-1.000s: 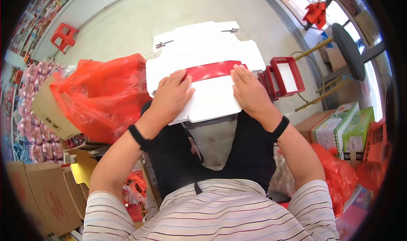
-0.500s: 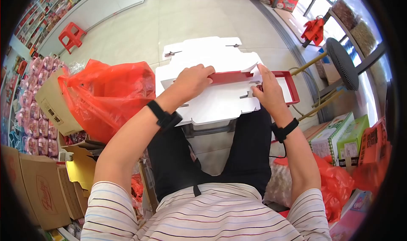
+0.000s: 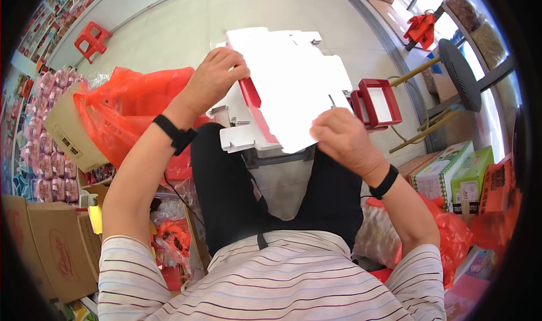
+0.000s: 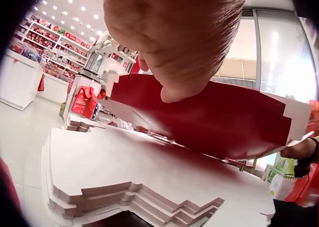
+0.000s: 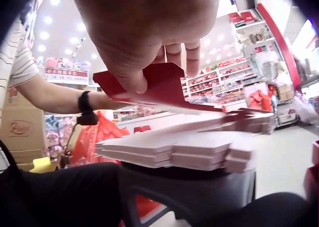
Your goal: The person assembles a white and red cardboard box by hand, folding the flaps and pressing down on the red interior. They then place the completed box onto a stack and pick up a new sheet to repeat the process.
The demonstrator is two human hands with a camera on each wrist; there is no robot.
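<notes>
A flat die-cut cardboard box blank point(image 3: 288, 78), white on top and red underneath, is held tilted over a stack of similar white blanks point(image 5: 144, 149). At its far left edge my left hand point(image 3: 212, 78) pinches it, thumb against the red face point(image 4: 214, 117) in the left wrist view. My right hand point(image 3: 347, 143) grips the near right edge, its thumb on a red flap point(image 5: 164, 82) in the right wrist view. Notched edges line the stack, which rests on a dark stool point(image 5: 189, 189) before my knees.
Small red box trays point(image 3: 381, 101) stand right of the stack. On the left an orange-red plastic bag point(image 3: 141, 106) leans by a cardboard carton point(image 3: 65, 132). A round-seated stool point(image 3: 454, 75) lies at the right, near green-and-white boxes point(image 3: 446, 171). A red stool point(image 3: 93, 42) stands farther off.
Earlier both hands lay flat on a white blank with a red strip. Then they worked at a red edge above the stack. Now the blank is raised and turned, hands spread at opposite edges.
</notes>
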